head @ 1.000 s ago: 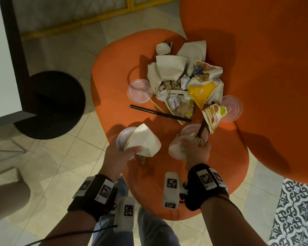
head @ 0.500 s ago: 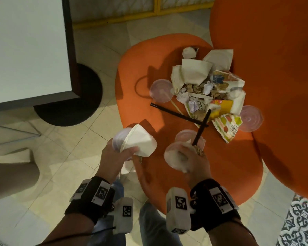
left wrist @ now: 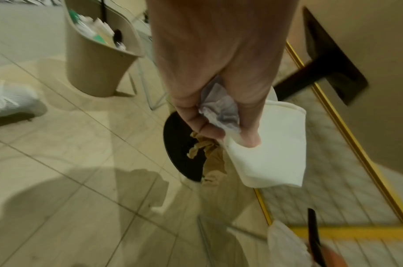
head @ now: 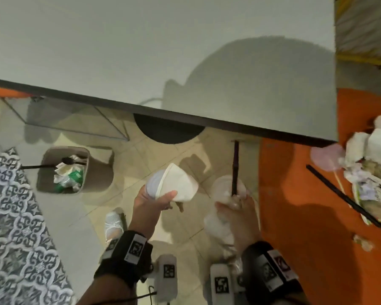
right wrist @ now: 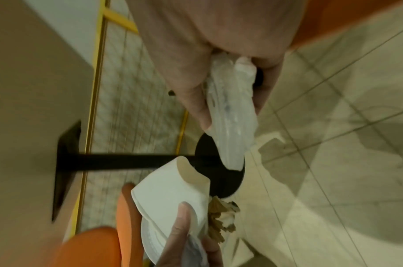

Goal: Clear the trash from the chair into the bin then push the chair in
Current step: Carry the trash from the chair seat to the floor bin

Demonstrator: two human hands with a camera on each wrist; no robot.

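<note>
My left hand (head: pixel 154 201) grips a folded white paper plate (head: pixel 176 183) together with a clear lid and brown scraps (left wrist: pixel 209 150), held over the floor. The same plate (left wrist: pixel 271 150) shows in the left wrist view under my thumb. My right hand (head: pixel 235 208) grips clear plastic lids (right wrist: pixel 232 115) and a black straw (head: pixel 235 166) that sticks up. The beige bin (head: pixel 44 172) stands on the floor to the left, part full of paper. The orange chair (head: pixel 295 194) is at the right with a trash pile (head: pixel 370 164) and another black straw (head: pixel 339 194) on its seat.
A grey table top (head: pixel 163 62) with a dark edge fills the upper view; its black round base (head: pixel 167 130) stands on the tiled floor. A patterned rug (head: pixel 9 216) lies at the left. A white shoe (head: pixel 113 223) is near my left wrist.
The view has swung left from the chair toward the bin. Both hands have carried their trash off the seat and now hang over the floor.
</note>
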